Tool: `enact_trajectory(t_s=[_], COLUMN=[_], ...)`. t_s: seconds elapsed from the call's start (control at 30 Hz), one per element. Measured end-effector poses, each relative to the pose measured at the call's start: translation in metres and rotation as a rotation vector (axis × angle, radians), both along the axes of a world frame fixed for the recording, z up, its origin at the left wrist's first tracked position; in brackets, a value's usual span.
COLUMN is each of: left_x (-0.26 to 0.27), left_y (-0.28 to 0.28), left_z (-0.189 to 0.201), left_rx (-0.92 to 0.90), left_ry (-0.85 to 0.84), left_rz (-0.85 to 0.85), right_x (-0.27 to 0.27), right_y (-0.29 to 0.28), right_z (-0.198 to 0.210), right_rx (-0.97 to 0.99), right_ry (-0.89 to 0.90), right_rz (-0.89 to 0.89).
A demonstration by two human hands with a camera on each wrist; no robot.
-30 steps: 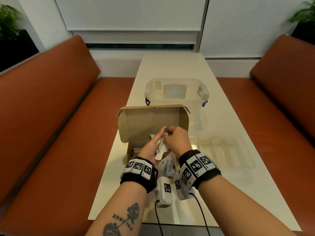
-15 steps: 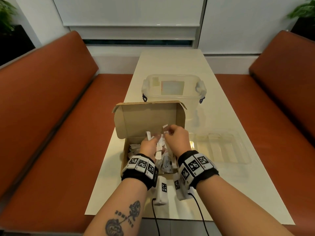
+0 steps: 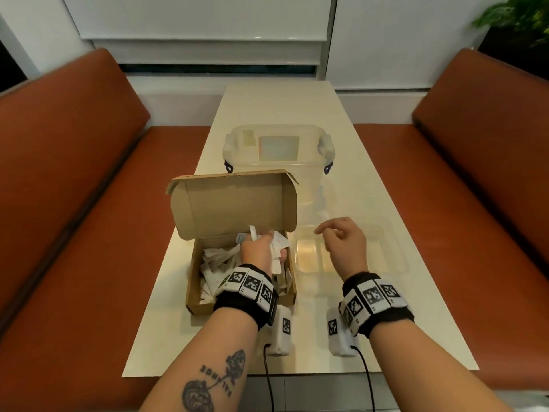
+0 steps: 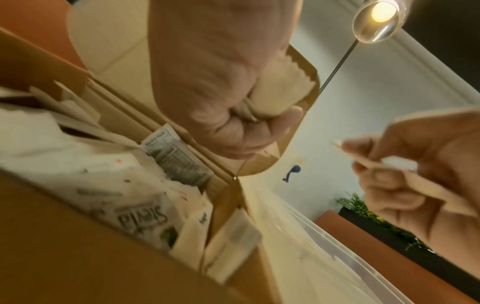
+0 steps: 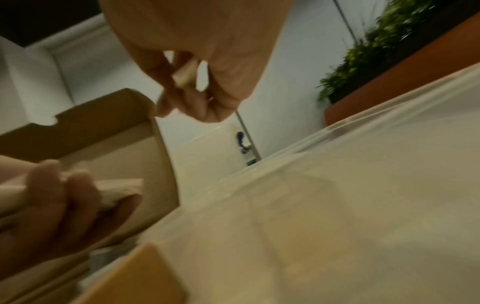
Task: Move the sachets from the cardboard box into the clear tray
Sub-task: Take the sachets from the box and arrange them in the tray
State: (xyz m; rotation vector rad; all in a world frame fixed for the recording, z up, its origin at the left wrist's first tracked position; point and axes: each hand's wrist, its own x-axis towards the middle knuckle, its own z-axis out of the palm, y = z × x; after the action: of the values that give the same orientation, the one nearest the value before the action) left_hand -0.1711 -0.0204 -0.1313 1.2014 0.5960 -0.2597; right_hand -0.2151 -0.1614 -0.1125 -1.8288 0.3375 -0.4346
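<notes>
since a moment ago, right hand (image 3: 341, 248) is swinging from the cardboard box (image 3: 208, 295) to above the clear tray (image 3: 389, 257), pinching one thin sachet (image 5: 185, 74) between thumb and fingers. i'm gripping a bunch of sachets (image 3: 274, 248) in my left hand (image 3: 257, 251) over the box, where more are lying.

It looks like a café or office break-room booth: a long pale desk (image 3: 297, 108) runs ahead of the hands, rust-coloured padded benches (image 3: 74, 179) flank it left and right, white roller blinds (image 3: 202, 22) hang beyond, and potted greenery (image 3: 517, 16) sits far right.
</notes>
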Motion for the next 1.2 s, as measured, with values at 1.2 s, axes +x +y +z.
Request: enact_trajectory(t_s=[1.2], left_x=[-0.007], left_y=[-0.059], left_z=[-0.012], left_rx=[0.065], left_ry=[-0.096], left_rz=[0.126], right_x=[0.006], right_y=[-0.140], right_z=[-0.031], right_rx=[-0.533], right_ry=[0.629], right_rz=[-0.431])
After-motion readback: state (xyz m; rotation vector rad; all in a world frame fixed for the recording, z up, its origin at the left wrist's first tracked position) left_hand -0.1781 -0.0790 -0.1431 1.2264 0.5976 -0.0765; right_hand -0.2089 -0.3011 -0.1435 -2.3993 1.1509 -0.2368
